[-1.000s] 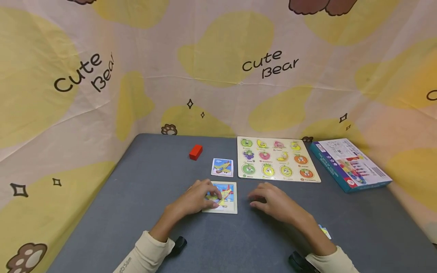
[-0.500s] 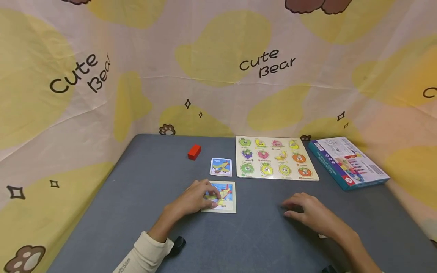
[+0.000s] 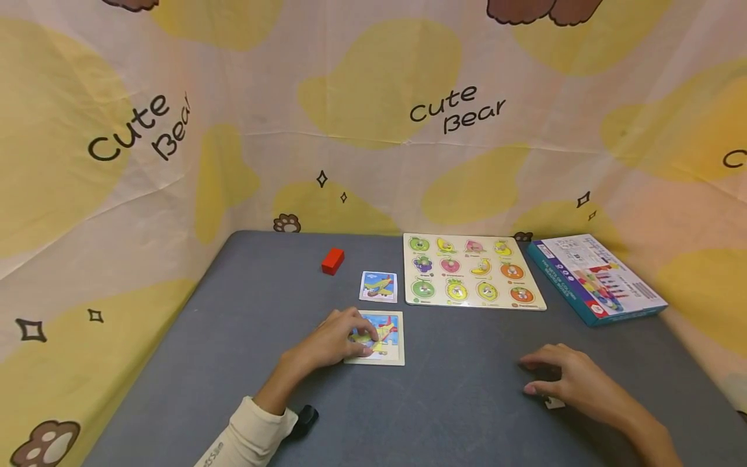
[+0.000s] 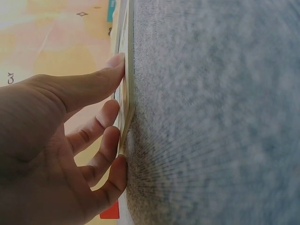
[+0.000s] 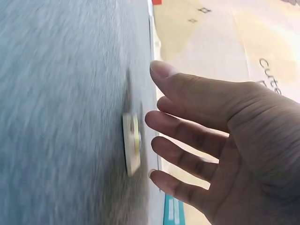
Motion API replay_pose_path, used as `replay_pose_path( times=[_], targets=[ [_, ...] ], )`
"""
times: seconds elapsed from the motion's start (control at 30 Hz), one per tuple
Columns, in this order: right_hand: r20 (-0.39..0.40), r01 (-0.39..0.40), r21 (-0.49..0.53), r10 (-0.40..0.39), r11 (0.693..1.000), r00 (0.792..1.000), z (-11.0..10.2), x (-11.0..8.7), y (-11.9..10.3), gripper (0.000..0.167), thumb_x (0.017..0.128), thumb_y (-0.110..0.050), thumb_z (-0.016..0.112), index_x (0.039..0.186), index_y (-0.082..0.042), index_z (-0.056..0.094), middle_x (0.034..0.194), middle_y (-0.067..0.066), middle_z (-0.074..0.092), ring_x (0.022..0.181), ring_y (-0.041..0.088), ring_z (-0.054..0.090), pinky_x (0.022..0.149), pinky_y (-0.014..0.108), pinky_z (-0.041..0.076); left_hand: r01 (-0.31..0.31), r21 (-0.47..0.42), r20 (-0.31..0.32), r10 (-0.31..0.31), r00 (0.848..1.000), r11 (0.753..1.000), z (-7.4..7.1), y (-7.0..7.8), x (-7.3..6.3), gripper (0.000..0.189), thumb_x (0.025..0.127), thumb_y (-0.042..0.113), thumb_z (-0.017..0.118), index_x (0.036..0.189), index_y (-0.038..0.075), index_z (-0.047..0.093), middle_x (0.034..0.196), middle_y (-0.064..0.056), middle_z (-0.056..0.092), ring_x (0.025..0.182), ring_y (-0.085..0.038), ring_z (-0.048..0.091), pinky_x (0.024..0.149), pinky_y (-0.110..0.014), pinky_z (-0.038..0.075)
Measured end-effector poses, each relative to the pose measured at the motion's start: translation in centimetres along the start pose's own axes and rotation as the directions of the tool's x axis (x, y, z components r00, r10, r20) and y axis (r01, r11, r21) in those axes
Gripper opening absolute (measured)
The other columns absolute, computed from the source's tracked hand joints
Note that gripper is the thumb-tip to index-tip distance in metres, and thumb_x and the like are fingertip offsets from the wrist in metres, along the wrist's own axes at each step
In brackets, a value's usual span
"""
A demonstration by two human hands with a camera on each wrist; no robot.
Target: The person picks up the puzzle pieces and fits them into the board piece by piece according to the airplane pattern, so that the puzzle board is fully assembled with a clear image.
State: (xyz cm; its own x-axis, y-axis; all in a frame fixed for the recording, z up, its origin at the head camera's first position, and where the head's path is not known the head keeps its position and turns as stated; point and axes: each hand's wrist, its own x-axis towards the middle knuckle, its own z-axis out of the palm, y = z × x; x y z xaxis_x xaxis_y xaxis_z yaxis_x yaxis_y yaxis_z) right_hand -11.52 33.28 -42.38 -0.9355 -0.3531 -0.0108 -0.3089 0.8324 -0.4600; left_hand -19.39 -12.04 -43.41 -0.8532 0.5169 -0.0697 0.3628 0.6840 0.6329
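My left hand (image 3: pixel 334 338) rests on a small wooden jigsaw puzzle (image 3: pixel 399 355) with a yellow airplane picture, set in a pale frame. In the left wrist view its thumb and fingertips touch the face of the puzzle (image 4: pixel 131 84), fingers loosely bent. Over to the right, my right hand (image 3: pixel 586 387) hovers low with its fingers relaxed and apart, holding nothing. Close under it lies a loose puzzle piece (image 3: pixel 554 403), partly hidden by the thumb. The right wrist view shows that piece (image 5: pixel 131 145) on the table, a gap away from the fingertips.
Behind the puzzle lies a square airplane picture card (image 3: pixel 378 287). A red block (image 3: pixel 332 261) is farther back. A fruit picture board (image 3: pixel 474 271) and a flat teal-edged box (image 3: pixel 595 279) lie at the back right of the grey table (image 3: pixel 443 415), before a printed cloth.
My right hand has moved right and nearer to me, from beside the framed puzzle to over the loose piece. The left hand has stayed on the puzzle.
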Motion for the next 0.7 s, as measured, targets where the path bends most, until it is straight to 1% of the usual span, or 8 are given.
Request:
replay_pose_path(
  times=[0.13, 0.23, 0.33, 0.5, 0.57, 0.7],
  targets=[
    [-0.022, 0.002, -0.001, -0.002, 1.0, 1.0, -0.2, -1.0, 1.1, 0.038, 0.084, -0.041, 0.089, 0.114, -0.019, 0.081, 0.103, -0.015, 0.07, 0.094, -0.001, 0.057, 0.081, 0.029, 0.051, -0.003, 0.007, -0.003, 0.003, 1.0, 1.0, 0.2, -0.2, 0.2, 0.019, 0.09, 0.018, 0.085, 0.107, 0.024, 0.081, 0.109, 0.002, 0.061, 0.101, -0.021, 0.047, 0.082, -0.04, 0.038],
    [-0.033, 0.01, -0.014, -0.01, 1.0, 0.999, -0.2, -1.6, 1.9, 0.037, 0.082, -0.038, 0.09, 0.112, -0.017, 0.081, 0.099, -0.016, 0.068, 0.09, -0.003, 0.055, 0.078, 0.027, 0.05, 0.008, 0.002, 0.001, -0.008, 1.0, 1.0, 0.2, -0.2, 0.2, 0.019, 0.09, 0.019, 0.085, 0.107, 0.025, 0.081, 0.11, 0.002, 0.061, 0.102, -0.021, 0.047, 0.083, -0.041, 0.039],
    [-0.025, -0.003, -0.03, 0.003, 1.0, 1.0, -0.2, -2.1, 2.4, 0.036, 0.081, -0.039, 0.091, 0.109, -0.018, 0.081, 0.096, -0.017, 0.066, 0.087, -0.004, 0.052, 0.076, 0.027, 0.049, 0.008, -0.002, 0.004, -0.008, 1.0, 1.0, 0.2, -0.2, 0.2, 0.019, 0.09, 0.019, 0.085, 0.108, 0.025, 0.081, 0.11, 0.002, 0.061, 0.103, -0.021, 0.047, 0.083, -0.041, 0.039],
    [0.036, -0.049, -0.04, 0.05, 0.998, 0.998, -0.4, -2.6, 3.0, 0.033, 0.084, -0.039, 0.089, 0.108, -0.018, 0.081, 0.094, -0.016, 0.062, 0.084, -0.005, 0.048, 0.073, 0.025, 0.046, -0.012, -0.003, -0.006, 0.012, 1.0, 1.0, 0.1, -0.1, 0.1, 0.018, 0.09, 0.017, 0.085, 0.107, 0.023, 0.081, 0.108, 0.002, 0.061, 0.101, -0.021, 0.047, 0.082, -0.04, 0.039],
    [0.043, -0.048, -0.035, 0.049, 0.998, 0.998, -0.4, -2.7, 3.0, 0.029, 0.084, -0.038, 0.088, 0.106, -0.019, 0.081, 0.093, -0.016, 0.061, 0.084, -0.005, 0.047, 0.072, 0.024, 0.045, -0.016, -0.004, -0.008, 0.016, 1.0, 1.0, 0.1, -0.1, 0.1, 0.018, 0.09, 0.017, 0.085, 0.107, 0.023, 0.081, 0.107, 0.002, 0.061, 0.1, -0.021, 0.047, 0.081, -0.039, 0.039],
    [0.026, -0.036, -0.019, 0.037, 0.999, 0.999, -0.3, -2.9, 3.1, 0.023, 0.084, -0.037, 0.089, 0.101, -0.024, 0.081, 0.091, -0.018, 0.06, 0.083, -0.005, 0.048, 0.071, 0.024, 0.045, -0.014, -0.004, -0.007, 0.014, 1.0, 1.0, 0.1, -0.1, 0.0, 0.018, 0.09, 0.017, 0.085, 0.107, 0.023, 0.081, 0.107, 0.002, 0.06, 0.1, -0.02, 0.047, 0.081, -0.039, 0.039]
  ],
)
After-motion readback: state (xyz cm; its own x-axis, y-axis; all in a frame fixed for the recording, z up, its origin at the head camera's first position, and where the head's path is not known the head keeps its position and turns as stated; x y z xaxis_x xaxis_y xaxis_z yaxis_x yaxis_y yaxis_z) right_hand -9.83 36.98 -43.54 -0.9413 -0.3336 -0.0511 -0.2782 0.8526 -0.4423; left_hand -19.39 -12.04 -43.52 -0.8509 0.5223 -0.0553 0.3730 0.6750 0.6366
